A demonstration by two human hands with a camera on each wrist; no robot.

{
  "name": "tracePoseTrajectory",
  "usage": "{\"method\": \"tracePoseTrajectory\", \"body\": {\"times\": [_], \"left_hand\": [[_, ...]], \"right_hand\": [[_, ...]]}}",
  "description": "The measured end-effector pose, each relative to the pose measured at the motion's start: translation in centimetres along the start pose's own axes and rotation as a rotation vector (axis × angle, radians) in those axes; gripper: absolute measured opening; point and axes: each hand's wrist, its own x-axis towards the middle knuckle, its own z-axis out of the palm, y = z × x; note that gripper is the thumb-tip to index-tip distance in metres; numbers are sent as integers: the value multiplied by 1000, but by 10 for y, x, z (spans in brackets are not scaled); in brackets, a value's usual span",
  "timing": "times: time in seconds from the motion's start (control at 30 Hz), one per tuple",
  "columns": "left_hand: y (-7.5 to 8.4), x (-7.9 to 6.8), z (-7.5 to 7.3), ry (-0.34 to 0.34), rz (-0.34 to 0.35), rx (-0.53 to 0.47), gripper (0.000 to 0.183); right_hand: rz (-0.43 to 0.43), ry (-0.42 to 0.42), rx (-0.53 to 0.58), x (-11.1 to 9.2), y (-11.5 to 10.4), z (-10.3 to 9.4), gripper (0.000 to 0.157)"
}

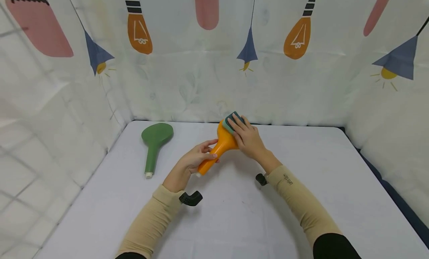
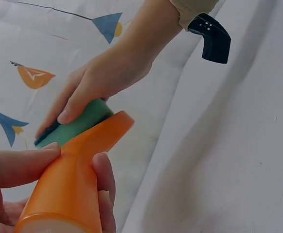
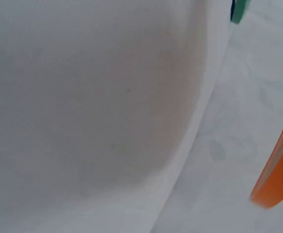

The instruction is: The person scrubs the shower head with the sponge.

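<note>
My left hand [image 1: 191, 159] holds an orange shower head [image 1: 227, 142] by its handle, the head tilted up and away to the right. The thumb and fingers [image 2: 104, 170] lie on opposite sides of the handle in the left wrist view. With my right hand [image 1: 250, 139] I grip a green sponge [image 2: 85, 122] with a dark scouring side and press it against the back of the head. The right wrist view catches only the orange rim [image 3: 277, 179] at its right edge. A green shower head [image 1: 156, 135] lies left of my hands.
A white cloth covers the table [image 1: 231, 221]. Patterned white curtains [image 1: 207, 84] close in the far side and both flanks, right behind the table's back edge. A black wrist camera mount [image 1: 191, 198] sticks out from the left sleeve, another [image 1: 261, 179] from the right.
</note>
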Motion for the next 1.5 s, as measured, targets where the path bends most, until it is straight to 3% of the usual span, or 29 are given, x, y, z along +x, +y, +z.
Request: {"method": "tracePoseTrajectory", "body": {"times": [0.13, 0.23, 0.5, 0.67, 0.8, 0.93, 1.13, 1.23, 1.33, 1.5], "left_hand": [[3, -4, -3, 11, -15, -13, 65], [4, -6, -7, 28, -18, -15, 66], [5, -5, -10, 55, -9, -14, 65], [5, -3, -7, 58, -3, -11, 64], [5, -4, -6, 52, 6, -17, 65], [6, -6, -8, 49, 24, -21, 65], [7, -9, -10, 48, 17, -23, 65], [6, -11, -10, 50, 11, -26, 65], [6, -12, -9, 47, 13, -30, 66], [5, -10, -7, 34, 34, -23, 65]], "right_hand": [[111, 8, 48, -8, 12, -2, 48], [108, 22, 70, -14, 16, -1, 48], [-67, 75, 24, -26, 2, 7, 47], [-215, 96, -26, -25, -14, 9, 48], [-276, 112, -60, -22, -17, 7, 46], [-251, 136, -41, -18, -9, 4, 46], [-101, 220, 63, -14, 11, 5, 47], [-66, 246, 88, -15, 15, 8, 46], [-89, 265, 74, -19, 9, 12, 46], [-231, 222, 3, -23, -15, 18, 48]]}}
